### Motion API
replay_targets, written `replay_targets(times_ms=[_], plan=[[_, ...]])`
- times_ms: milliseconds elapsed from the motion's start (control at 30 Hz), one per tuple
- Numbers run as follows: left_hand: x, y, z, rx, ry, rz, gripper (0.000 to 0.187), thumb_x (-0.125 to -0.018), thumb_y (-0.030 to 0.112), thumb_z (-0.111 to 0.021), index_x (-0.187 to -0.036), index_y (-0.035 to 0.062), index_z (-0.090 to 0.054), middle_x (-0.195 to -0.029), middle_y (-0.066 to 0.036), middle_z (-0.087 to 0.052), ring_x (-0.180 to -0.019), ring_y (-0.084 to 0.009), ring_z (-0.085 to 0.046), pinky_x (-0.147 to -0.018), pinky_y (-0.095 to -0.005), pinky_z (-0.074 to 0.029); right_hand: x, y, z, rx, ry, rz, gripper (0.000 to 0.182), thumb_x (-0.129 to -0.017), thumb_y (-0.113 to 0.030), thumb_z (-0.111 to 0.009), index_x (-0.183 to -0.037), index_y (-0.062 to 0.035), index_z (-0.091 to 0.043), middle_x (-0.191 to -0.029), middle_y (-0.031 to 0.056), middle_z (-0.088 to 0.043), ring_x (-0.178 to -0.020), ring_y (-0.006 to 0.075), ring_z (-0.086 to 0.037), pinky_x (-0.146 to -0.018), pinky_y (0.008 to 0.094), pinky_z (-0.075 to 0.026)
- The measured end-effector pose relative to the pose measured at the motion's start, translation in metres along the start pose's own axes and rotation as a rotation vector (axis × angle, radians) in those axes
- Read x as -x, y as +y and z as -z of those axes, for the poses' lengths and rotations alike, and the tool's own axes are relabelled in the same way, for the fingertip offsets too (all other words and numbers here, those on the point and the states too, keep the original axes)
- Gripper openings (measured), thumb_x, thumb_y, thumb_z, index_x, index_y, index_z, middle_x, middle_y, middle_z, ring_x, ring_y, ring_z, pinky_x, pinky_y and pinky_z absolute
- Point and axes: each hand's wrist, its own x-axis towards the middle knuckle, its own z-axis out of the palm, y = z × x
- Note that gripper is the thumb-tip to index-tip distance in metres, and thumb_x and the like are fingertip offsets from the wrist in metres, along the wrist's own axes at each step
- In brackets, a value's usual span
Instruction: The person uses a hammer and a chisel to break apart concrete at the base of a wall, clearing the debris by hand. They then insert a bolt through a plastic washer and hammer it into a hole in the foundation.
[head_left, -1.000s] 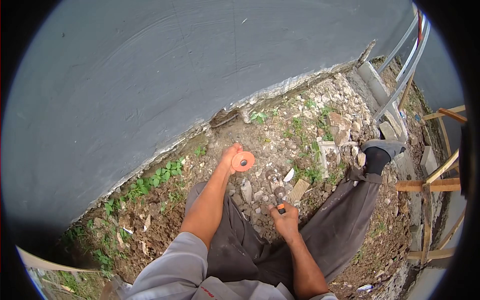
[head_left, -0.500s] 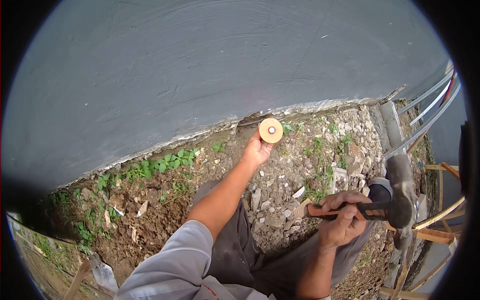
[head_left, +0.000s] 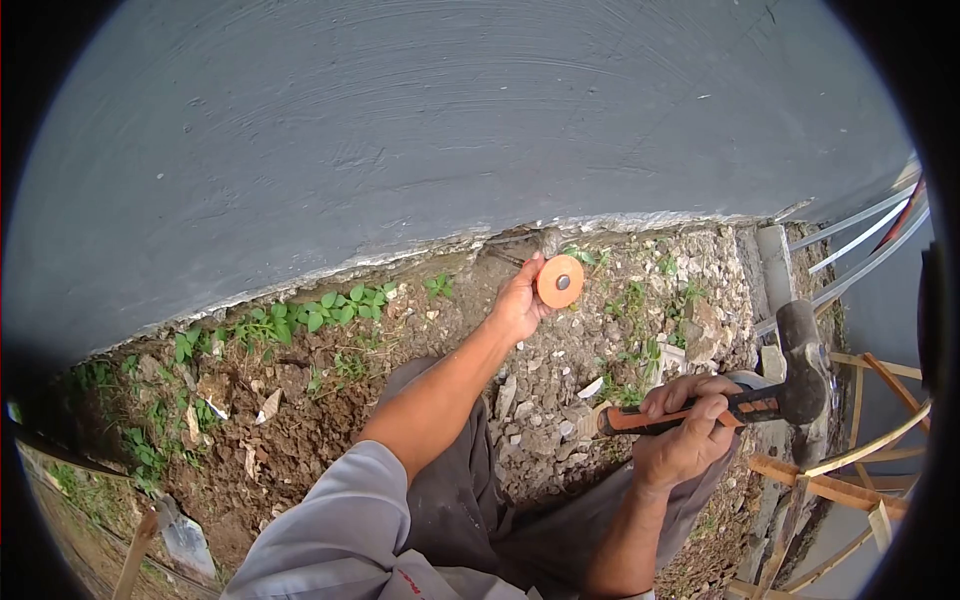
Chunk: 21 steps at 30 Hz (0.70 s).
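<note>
My left hand [head_left: 518, 303] is closed around a chisel with a round orange hand guard [head_left: 571, 270], held close to the foot of the grey wall. The guard's face and the dark striking end point up towards me. Behind the guard, the chisel's tip is hard to make out near a hollow under the wall edge. My right hand [head_left: 683, 440] grips the black and orange handle of a hammer [head_left: 803, 372] above my right leg. The hammer's dark, heavy head points right, well apart from the chisel.
The grey wall [head_left: 420, 120] rises ahead with a rough lower edge. Green plants [head_left: 345, 307], loose soil [head_left: 300, 420] and broken stones line its foot. Metal strips [head_left: 860, 220] and wooden pieces [head_left: 830, 487] stand at right. A flat-bladed tool [head_left: 188, 545] lies lower left.
The chisel's guard has tilted and shifted slightly right and down in view, showing more of the hollow behind it. The hammer head has turned a little. The whole view has shifted slightly.
</note>
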Motion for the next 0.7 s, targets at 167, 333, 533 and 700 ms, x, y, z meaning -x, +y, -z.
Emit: replay_targets(times_ms=[167,333,533,700], plan=[[-0.002,0.004,-0.002,0.178,0.049,-0.012,0.032,-0.101,0.031,-0.042,-0.108,0.0051,-0.059,-0.099,-0.007,-0.067,-0.088,-0.0189,-0.068,-0.076,-0.0359,-0.06,0.017,-0.001,0.014,0.082,-0.028,-0.149,0.034,-0.095,-0.031,-0.056,-0.088,0.0014,-0.046,-0.066,0.0082,-0.048,-0.051,0.0137,-0.048,-0.045,0.0259,-0.043],[-0.004,-0.029,0.01,0.124,-0.088,0.1,0.032,-0.1,0.032,-0.044,-0.108,0.0057,-0.061,-0.105,-0.008,-0.066,-0.092,-0.0187,-0.067,-0.077,-0.0363,-0.059,0.021,-0.006,0.026,0.149,-0.062,-0.095,0.033,-0.095,-0.03,-0.057,-0.089,0.002,-0.048,-0.065,0.0078,-0.049,-0.05,0.0132,-0.05,-0.044,0.0251,-0.043],[0.008,-0.043,-0.003,-0.113,0.033,0.162,0.035,-0.099,0.038,-0.044,-0.105,0.007,-0.058,-0.099,-0.005,-0.065,-0.088,-0.0171,-0.065,-0.077,-0.0373,-0.058,0.02,-0.018,0.037,0.188,-0.075,-0.14,0.033,-0.095,-0.029,-0.057,-0.085,0.0015,-0.048,-0.066,0.0081,-0.05,-0.047,0.0123,-0.048,-0.041,0.0241,-0.043],[0.0,-0.025,0.003,-0.086,0.085,0.075,0.031,-0.098,0.04,-0.048,-0.098,0.0098,-0.057,-0.093,-0.004,-0.065,-0.082,-0.0156,-0.065,-0.071,-0.0343,-0.058,0.024,-0.009,0.042,0.169,-0.073,-0.18,0.03,-0.097,-0.028,-0.054,-0.087,-0.0002,-0.047,-0.065,0.0072,-0.048,-0.049,0.0127,-0.047,-0.044,0.0257,-0.043]])
